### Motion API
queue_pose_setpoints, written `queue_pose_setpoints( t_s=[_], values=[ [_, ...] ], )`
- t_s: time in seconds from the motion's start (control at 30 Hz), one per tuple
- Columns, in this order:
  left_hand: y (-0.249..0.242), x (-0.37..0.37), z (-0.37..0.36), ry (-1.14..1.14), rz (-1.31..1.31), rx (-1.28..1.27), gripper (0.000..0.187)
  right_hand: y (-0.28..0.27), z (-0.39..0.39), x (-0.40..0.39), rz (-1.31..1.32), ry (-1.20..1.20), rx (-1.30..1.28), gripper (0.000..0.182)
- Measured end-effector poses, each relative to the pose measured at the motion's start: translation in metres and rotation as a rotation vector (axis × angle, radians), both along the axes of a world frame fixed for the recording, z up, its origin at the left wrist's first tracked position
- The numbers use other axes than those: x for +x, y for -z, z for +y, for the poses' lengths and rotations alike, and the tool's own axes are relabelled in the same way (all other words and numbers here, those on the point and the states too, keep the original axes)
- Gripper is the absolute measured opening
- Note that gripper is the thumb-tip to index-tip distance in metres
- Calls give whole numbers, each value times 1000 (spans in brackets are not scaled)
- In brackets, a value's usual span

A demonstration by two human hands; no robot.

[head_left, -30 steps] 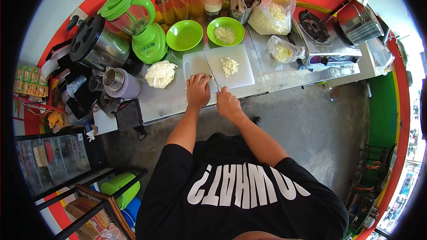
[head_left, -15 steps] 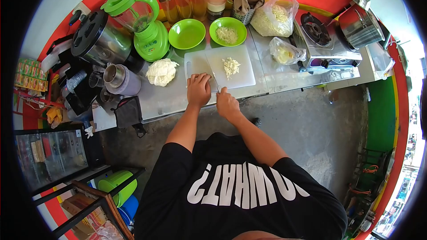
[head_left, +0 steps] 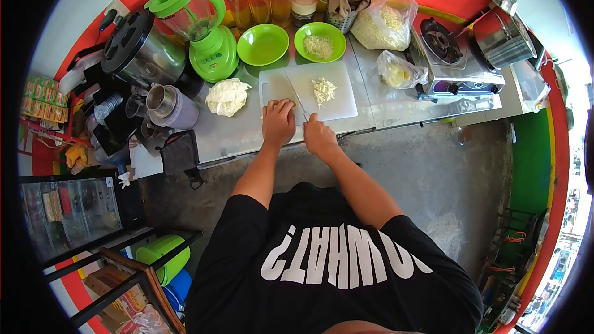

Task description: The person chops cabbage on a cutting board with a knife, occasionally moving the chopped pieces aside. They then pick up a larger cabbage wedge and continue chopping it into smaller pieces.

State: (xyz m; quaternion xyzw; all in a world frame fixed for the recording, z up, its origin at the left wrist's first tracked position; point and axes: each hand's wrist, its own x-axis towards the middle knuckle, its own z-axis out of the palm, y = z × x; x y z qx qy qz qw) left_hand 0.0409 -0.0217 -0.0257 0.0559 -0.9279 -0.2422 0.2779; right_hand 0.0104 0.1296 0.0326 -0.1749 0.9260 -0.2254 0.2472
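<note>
A: What's changed?
B: The left hand point(head_left: 279, 124) has barely shifted; it rests, fingers bent, on the near-left part of the cutting board point(head_left: 340, 89), at about eight o'clock from its middle. I can't tell whether anything is pinned under it. The right hand point(head_left: 321, 138), at six o'clock, has slid slightly forward, grasping the handle of the knife point(head_left: 302, 105), whose blade slants across the board towards eleven.
A: Meaning?
B: A forward cutting stroke, I'd judge. The pale shreds point(head_left: 323, 91), right of the blade on the board, look no bigger a pile than a second ago.
A: And the containers, taking that board as the clock's centre?
B: A lidded steel vessel point(head_left: 148, 52) at ten, contents hidden. Next, the blender point(head_left: 213, 55), also near ten; I can't make out anything in its jug. Pump bottles point(head_left: 258, 3) at eleven hold amber liquid. The left green bowl point(head_left: 263, 43), between ten and eleven, shows its bare inside. Just past twelve, the right green bowl point(head_left: 337, 37) holds fine pale strands. Between one and two, a large clear bag point(head_left: 371, 28) bulges with pale shreds; near half past two, a small clear bag point(head_left: 402, 74) holds something yellowish.
</note>
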Motion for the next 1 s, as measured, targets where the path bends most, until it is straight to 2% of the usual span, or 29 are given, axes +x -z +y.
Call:
queue_pose_setpoints(
  t_s=[1.0],
  values=[
    [-2, 1, 1, -13, -13, 19, 19, 1, 1, 11, -29, 27, -89, 32]
  ],
)
